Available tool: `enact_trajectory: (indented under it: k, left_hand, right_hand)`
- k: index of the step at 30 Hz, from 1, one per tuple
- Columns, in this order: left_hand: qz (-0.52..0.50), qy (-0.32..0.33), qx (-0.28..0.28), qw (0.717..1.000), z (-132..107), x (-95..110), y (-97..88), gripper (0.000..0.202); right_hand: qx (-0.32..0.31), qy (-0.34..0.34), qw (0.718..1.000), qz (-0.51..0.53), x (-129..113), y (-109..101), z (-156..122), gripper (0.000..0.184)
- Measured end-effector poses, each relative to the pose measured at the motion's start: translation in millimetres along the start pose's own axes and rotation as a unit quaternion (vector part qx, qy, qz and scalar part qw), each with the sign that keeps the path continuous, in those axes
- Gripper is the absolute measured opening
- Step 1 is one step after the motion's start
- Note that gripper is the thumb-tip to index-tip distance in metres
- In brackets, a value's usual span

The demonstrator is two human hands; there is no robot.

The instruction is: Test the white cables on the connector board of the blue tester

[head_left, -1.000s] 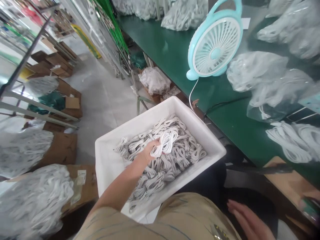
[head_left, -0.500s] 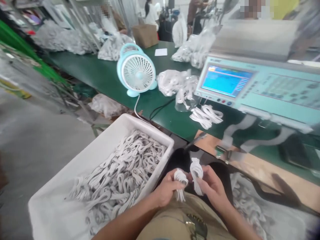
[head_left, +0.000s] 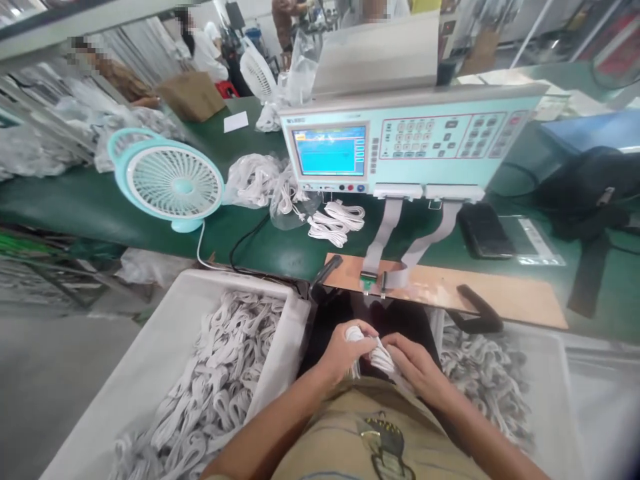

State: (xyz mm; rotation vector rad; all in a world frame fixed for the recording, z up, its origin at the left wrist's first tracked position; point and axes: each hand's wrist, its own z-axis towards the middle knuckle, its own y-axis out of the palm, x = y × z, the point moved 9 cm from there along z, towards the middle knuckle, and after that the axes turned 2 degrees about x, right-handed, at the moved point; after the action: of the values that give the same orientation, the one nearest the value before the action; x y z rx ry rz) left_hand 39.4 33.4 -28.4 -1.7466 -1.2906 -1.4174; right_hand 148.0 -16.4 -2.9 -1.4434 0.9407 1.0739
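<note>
Close in front of my body, my left hand [head_left: 341, 353] is closed around a coiled white cable bundle [head_left: 354, 334], whose strands hang below the fingers. Beside it, my right hand [head_left: 413, 363] grips a second white cable bundle [head_left: 383, 360], tilted and partly covered by the fingers. The two bundles are almost touching. To the left stands a white bin [head_left: 165, 313] heaped with coiled cables [head_left: 225, 373]. Another white bin [head_left: 555, 373] with coiled cables [head_left: 490, 380] is at my right, under the table edge.
On the green table [head_left: 280, 250] stand a blue fan [head_left: 175, 183] and a tester with a lit screen [head_left: 333, 153]. Two ribbon cables run from it to a wooden board [head_left: 510, 293]. White cable coils [head_left: 335, 223] and a black phone [head_left: 484, 230] lie nearby. People are in the background.
My view has swung right, bringing the whole tester and right bin into sight. My hands have come closer together, and the right-hand bundle has tipped from upright to slanted.
</note>
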Motion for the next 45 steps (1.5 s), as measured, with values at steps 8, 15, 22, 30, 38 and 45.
enact_trajectory:
  k: [8,15,22,30,38,45]
  left_hand:
    - [0.069,-0.011,0.001,0.998,14.6,1.6,9.0,0.013]
    - [-0.064,-0.039,-0.042,0.996,15.3,3.9,14.9,0.025]
    - [0.018,0.061,0.076,0.995,30.6,11.5,-15.8,0.020]
    - [-0.025,0.024,-0.011,0.999,44.6,7.6,-9.5,0.021]
    - [-0.072,0.021,0.017,0.997,49.3,7.0,-17.1,0.026]
    - [-0.164,0.011,0.080,0.983,51.4,1.0,-20.9,0.027]
  right_hand:
    - [0.035,0.021,0.997,0.069,11.4,-2.2,4.2,0.024]
    - [0.177,0.005,0.976,0.128,19.9,-19.2,21.8,0.026]
    - [0.216,0.064,0.944,0.241,22.3,-22.8,43.5,0.033]
    - [0.241,0.061,0.932,0.264,27.7,-21.1,46.2,0.028]
    - [0.257,0.114,0.884,0.374,34.8,-14.1,49.8,0.027]
    - [0.271,0.128,0.873,0.385,40.2,-15.3,51.7,0.027]
